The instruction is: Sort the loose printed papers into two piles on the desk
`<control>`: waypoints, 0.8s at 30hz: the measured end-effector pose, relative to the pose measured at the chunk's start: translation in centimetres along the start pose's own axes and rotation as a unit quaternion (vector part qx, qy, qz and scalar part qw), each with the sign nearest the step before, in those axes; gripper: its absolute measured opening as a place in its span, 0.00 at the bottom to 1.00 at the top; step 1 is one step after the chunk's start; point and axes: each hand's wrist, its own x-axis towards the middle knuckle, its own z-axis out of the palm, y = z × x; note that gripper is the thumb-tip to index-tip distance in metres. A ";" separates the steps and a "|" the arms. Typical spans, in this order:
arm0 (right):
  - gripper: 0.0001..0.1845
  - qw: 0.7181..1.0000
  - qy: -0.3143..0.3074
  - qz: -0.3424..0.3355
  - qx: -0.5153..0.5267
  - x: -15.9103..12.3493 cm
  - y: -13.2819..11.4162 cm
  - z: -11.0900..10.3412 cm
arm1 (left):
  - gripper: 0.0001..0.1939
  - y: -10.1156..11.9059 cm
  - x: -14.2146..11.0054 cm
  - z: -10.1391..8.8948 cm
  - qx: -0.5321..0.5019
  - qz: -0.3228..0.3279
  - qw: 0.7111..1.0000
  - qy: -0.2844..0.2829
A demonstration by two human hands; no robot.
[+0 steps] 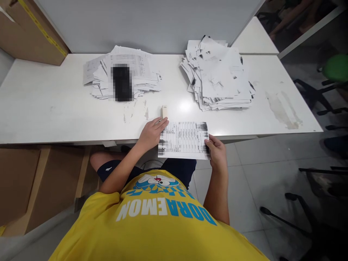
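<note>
A printed sheet [185, 141], its lines of text running sideways and its two ends streaked with black, spans the front edge of a white table [54, 105], the far part over the tabletop and the near part jutting out above the person's lap. The right hand [218, 152] pinches the sheet's right edge, thumb on top. The left hand [150, 134] lies at the far left corner, fingers together and reaching to the near end of a small cream-colored oblong object [164, 110]; whether those fingers grip the paper, the object or both cannot be told. Beyond the hands rise two untidy paper piles: a left stack [146, 69], partly covered by a pixelated black patch, and a broader right stack [220, 76], its loose sheets fanned and some marked with black smears. Gray-brown stains mark the tabletop at right. A gray partition [152, 25] backs the table, with a cardboard box [35, 29] edged in yellow at far left. The person wears a yellow "DORAEMON" T-shirt [152, 239] and dark shorts [179, 170]. At right, black chair legs [285, 223] stand on a tiled floor [231, 188].
</note>
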 end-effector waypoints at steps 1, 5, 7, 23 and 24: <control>0.27 1.000 -0.002 -0.004 -0.001 0.1 0.1 -0.1 | 0.32 -0.1 0.0 0.2 0.001 -0.004 1.000 0.006; 0.26 1.000 -0.009 -0.009 -0.008 0.2 0.0 -0.3 | 0.31 0.1 0.0 0.7 0.010 -0.031 0.999 0.009; 0.26 1.000 -0.006 -0.001 -0.006 0.3 -0.2 -0.3 | 0.30 0.2 0.1 0.6 0.018 -0.035 0.999 -0.004; 0.30 1.000 -0.013 0.010 -0.006 0.2 -0.3 0.4 | 0.27 -6.2 3.3 -5.4 0.016 -0.200 0.976 0.082; 0.30 1.000 -0.015 0.008 -0.010 0.2 -0.2 0.4 | 0.30 -7.7 3.7 -6.1 0.027 -0.260 0.959 0.105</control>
